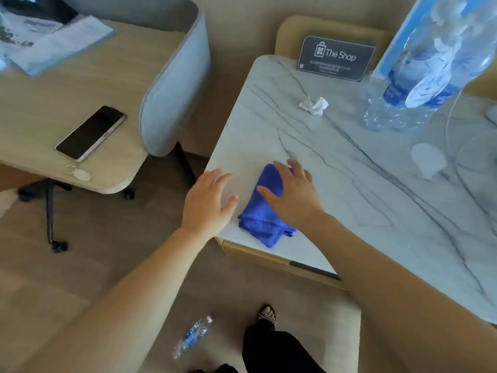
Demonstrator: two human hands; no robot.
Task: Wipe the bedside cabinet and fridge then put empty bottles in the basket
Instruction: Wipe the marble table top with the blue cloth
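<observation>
Your right hand [291,196] presses flat, fingers spread, on the folded blue cloth [265,219] at the seven-o'clock corner of the white marble cabinet top [349,170] — your left hand [208,201] lies spread at the cloth's nine o'clock. A clear blue-labelled plastic bottle [414,76] sits at two o'clock.

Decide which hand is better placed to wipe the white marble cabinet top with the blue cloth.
Right. The right hand lies flat on the folded blue cloth on the white marble cabinet top; the left hand is at the top's edge, off the cloth.

Blue cloth [259,220] lies folded on the marble cabinet top [349,184]; one crushed bottle [192,336] — on the floor [107,265].
</observation>
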